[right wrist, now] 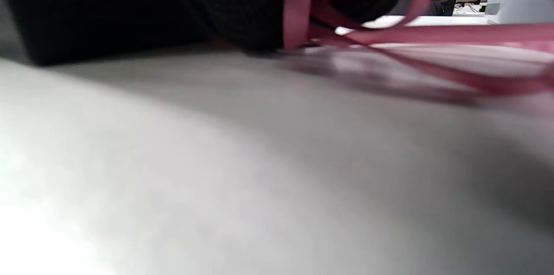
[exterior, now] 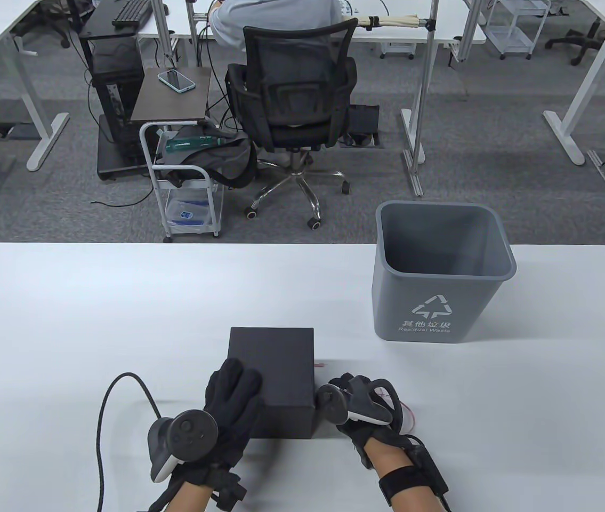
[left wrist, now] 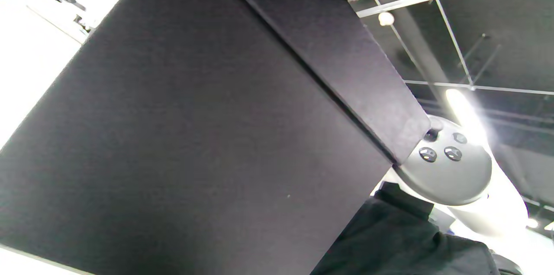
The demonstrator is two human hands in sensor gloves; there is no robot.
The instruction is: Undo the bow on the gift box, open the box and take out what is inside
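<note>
Resting our left hand (exterior: 230, 397) with fingers laid flat on the lid, we steady the black box (exterior: 273, 373) at the near middle of the white surface (exterior: 121, 320); our right hand (exterior: 358, 405) beside it holds pink ribbon (right wrist: 415, 37); a grey bin (exterior: 441, 272) stands right.

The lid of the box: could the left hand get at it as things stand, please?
Probably yes. The left hand already rests its fingers on the top of the box. No ribbon crosses the lid; it lies on the table by the right hand.
</note>
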